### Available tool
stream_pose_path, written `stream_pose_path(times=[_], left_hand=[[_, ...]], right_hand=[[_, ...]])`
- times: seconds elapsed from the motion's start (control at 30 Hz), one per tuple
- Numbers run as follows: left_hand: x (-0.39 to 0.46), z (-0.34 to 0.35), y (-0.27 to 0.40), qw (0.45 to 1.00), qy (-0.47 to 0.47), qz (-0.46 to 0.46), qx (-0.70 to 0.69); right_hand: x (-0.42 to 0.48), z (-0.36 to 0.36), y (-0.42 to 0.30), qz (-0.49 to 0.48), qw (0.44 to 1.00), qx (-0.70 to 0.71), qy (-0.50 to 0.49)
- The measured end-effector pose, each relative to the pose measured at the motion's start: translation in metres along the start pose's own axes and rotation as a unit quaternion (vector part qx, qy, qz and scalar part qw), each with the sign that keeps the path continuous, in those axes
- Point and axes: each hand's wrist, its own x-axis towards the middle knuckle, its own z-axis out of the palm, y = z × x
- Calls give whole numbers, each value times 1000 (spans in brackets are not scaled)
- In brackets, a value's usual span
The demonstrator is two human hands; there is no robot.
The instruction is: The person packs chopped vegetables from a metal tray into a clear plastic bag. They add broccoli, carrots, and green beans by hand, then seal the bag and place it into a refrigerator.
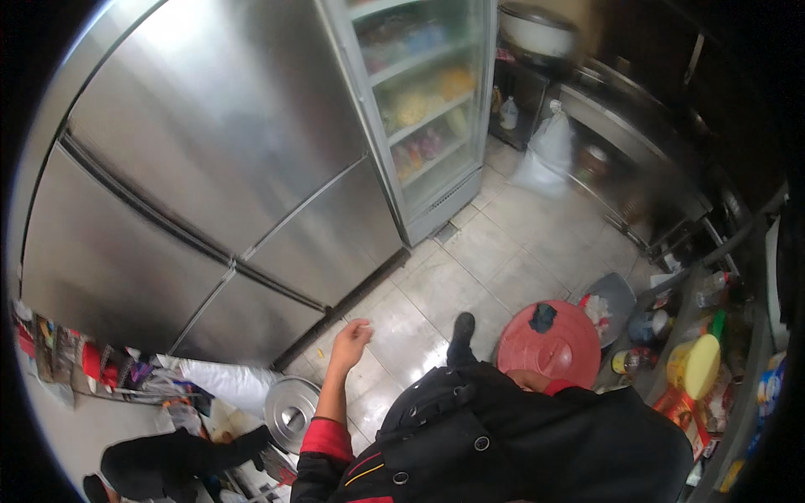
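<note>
My left hand [352, 342] hangs over the tiled floor with its fingers loosely curled and nothing visible in it. Beyond it rises a stainless-steel refrigerator [207, 163] with several doors. My right hand [527, 380] is low by my side, mostly hidden by my black jacket and red cuff. Beside that hand is a round red plastic lid or tub [553, 352] with a dark cloth [543, 317] on it. Whether the right hand touches it or holds anything cannot be seen. One black shoe [464, 327] shows ahead of me on the floor.
A glass-door cooler [434, 107] holds produce. A white sack [548, 154] stands by a metal counter [629, 132]. At right, a grey bin [613, 302] adjoins shelving with a yellow tub [688, 364]. Lower left are a lidded metal pot [290, 409] and a dark-clothed shape [170, 462], possibly a person.
</note>
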Motion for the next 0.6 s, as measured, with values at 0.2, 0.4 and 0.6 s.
stream_pose_path(times=[0.2,0.4,0.6], left_hand=[[157,-24,160,995,-63,71,42],[304,-24,345,920,102,278,257],[452,-26,411,905,351,227,73]], right_hand=[[-11,-120,-65,181,918,345,74],[-2,-234,-53,177,920,329,122],[23,-294,-65,118,900,362,214]])
